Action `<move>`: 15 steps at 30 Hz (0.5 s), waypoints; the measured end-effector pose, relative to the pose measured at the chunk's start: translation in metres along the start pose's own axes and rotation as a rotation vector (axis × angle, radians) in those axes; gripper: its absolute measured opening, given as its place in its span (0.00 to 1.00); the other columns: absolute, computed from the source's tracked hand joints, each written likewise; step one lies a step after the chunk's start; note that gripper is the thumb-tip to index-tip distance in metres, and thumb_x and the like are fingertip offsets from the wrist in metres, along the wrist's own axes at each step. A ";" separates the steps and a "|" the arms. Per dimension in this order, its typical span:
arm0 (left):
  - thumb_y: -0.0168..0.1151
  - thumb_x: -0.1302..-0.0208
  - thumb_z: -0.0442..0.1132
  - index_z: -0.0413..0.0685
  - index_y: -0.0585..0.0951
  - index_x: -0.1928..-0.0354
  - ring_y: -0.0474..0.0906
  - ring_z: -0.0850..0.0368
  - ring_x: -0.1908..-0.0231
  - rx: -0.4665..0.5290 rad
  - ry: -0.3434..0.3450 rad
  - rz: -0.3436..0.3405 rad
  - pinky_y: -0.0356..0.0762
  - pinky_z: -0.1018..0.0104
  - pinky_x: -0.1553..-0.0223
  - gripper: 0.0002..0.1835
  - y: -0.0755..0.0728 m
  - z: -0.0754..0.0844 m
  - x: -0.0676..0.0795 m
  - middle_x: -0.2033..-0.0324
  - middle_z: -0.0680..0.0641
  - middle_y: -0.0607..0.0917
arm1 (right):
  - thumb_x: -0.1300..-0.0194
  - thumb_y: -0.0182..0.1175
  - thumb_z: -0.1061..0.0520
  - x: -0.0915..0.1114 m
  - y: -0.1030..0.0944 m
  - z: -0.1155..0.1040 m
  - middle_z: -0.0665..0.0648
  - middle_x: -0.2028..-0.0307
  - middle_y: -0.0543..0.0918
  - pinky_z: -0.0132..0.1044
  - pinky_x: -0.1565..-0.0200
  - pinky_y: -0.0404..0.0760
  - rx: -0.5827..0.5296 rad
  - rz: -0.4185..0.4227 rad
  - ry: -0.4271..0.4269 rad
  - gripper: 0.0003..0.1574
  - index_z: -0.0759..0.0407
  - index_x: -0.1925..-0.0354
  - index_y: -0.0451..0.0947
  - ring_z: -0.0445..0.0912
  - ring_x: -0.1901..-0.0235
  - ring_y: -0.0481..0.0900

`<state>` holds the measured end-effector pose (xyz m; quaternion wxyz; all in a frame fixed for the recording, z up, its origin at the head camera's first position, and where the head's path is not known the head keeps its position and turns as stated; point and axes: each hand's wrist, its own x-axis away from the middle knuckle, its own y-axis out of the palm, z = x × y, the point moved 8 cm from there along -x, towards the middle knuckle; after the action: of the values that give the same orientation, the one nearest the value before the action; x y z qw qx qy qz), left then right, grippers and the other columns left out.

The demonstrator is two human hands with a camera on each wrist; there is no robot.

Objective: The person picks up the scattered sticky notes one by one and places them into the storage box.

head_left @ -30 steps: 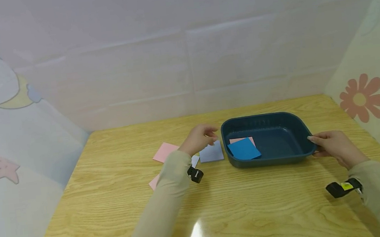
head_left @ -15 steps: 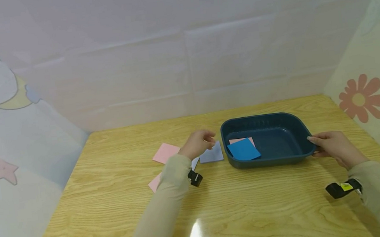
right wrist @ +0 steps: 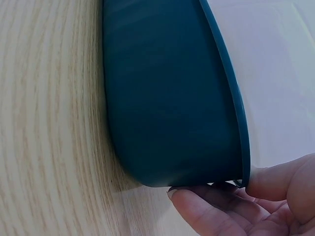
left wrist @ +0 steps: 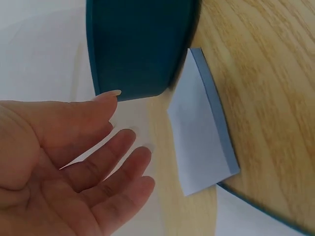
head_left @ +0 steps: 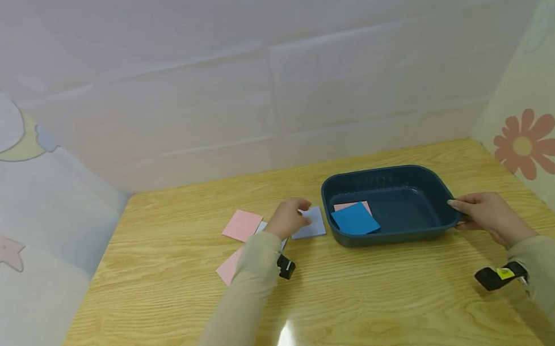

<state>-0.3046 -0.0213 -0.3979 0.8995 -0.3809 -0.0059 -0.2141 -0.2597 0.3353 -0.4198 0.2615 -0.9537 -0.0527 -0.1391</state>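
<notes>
My left hand hovers over the left part of a pale lavender sticky note pad, its fingers loosely bent with nothing between them. In the left wrist view the pad shows a thick edge and lies beyond the fingertips. My right hand holds the right rim of a dark teal plastic basin, thumb on the rim and fingers beneath it, as the right wrist view also shows. Inside the basin, a blue sticky note pad overlaps a pink one at the left end.
Left of the lavender pad lie a pink square pad, another pink pad partly behind the sleeve, and a whitish pad mostly hidden under the left hand. The wooden table meets a papered wall behind.
My left hand has lowered and drawn back slightly to the left, toward the lavender pad. The right hand keeps its hold on the basin rim, and the basin stays in place.
</notes>
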 end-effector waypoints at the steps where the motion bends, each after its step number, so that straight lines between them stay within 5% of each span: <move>1: 0.61 0.35 0.28 0.35 0.75 0.39 0.74 0.44 0.43 -0.010 -0.004 0.003 0.74 0.56 0.45 0.22 0.001 -0.001 -0.001 0.43 0.38 0.78 | 0.22 0.41 0.54 0.000 0.000 0.000 0.53 0.68 0.81 0.37 0.63 0.84 0.000 0.000 -0.001 0.36 0.89 0.37 0.53 0.39 0.72 0.84; 15: 0.66 0.38 0.30 0.37 0.70 0.34 0.65 0.45 0.34 -0.085 -0.054 0.017 0.63 0.55 0.35 0.30 0.012 -0.017 -0.012 0.35 0.40 0.71 | 0.22 0.42 0.53 0.000 -0.001 0.001 0.61 0.61 0.81 0.36 0.63 0.84 0.009 0.005 -0.003 0.37 0.90 0.37 0.52 0.35 0.71 0.82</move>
<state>-0.3133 -0.0214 -0.4203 0.8838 -0.4244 -0.0178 -0.1961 -0.2593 0.3365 -0.4200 0.2661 -0.9528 -0.0514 -0.1370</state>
